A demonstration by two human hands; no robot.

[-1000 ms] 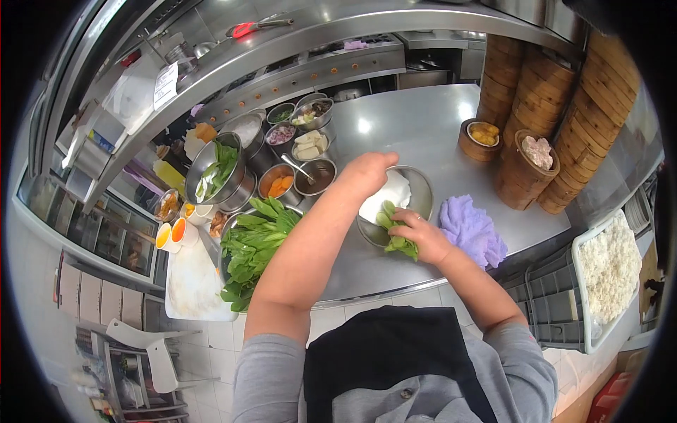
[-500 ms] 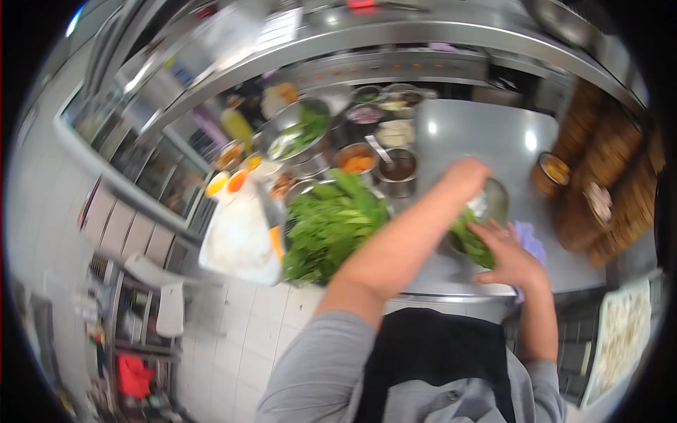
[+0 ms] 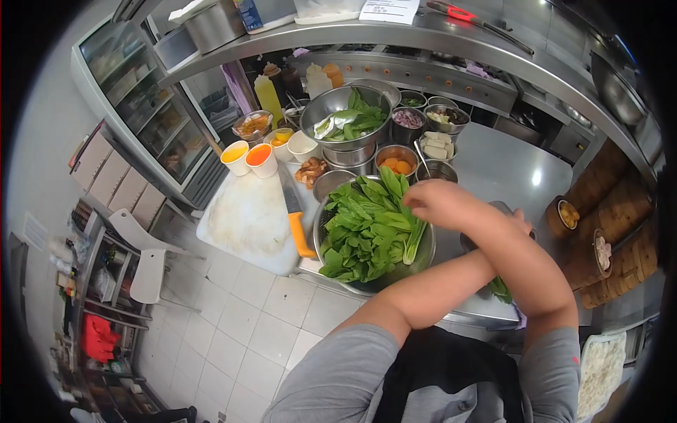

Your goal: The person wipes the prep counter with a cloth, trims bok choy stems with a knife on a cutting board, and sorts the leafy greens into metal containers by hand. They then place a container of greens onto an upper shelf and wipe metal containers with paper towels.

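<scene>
- Step in hand, my read: right hand (image 3: 438, 201) at the leafy greens (image 3: 367, 229), likely mid-pick. Contact looks close, not confirmed.
- Right grip: fingers bent, thumb side tucked in, only a small gap at most. Can't tell if a leaf is pinched; the hand's back blocks the view.
- Leafy greens: heaped in a steel bowl (image 3: 425, 259), left of the right grip and on the body side. Pale stems lie just below the fingertips, so they're the nearest thing to take.
- Left hand (image 3: 520, 221): right of the right grip, mostly behind the right forearm. Finger spread and hold can't be told.
- Arms cross, right forearm over left.
- Second bowl (image 3: 468, 242): under the crossing, right of the right grip and near the left hand. Contents hidden by the forearms.
- Loose leaves (image 3: 501, 290): below the left forearm, body side of both grips. Can't tell what supports them.
- Sauce pot (image 3: 437, 170) with spoon: just beyond the right grip. Easy to knock with a high wrist.
- Knife (image 3: 299, 222): well left of the right grip, past the greens, along the cutting board (image 3: 243, 215) edge.
- A pick from here would call for: fingertips down onto the stems, pinch a few, lift free of the heap, uncross the arms before any carry rightward.
</scene>
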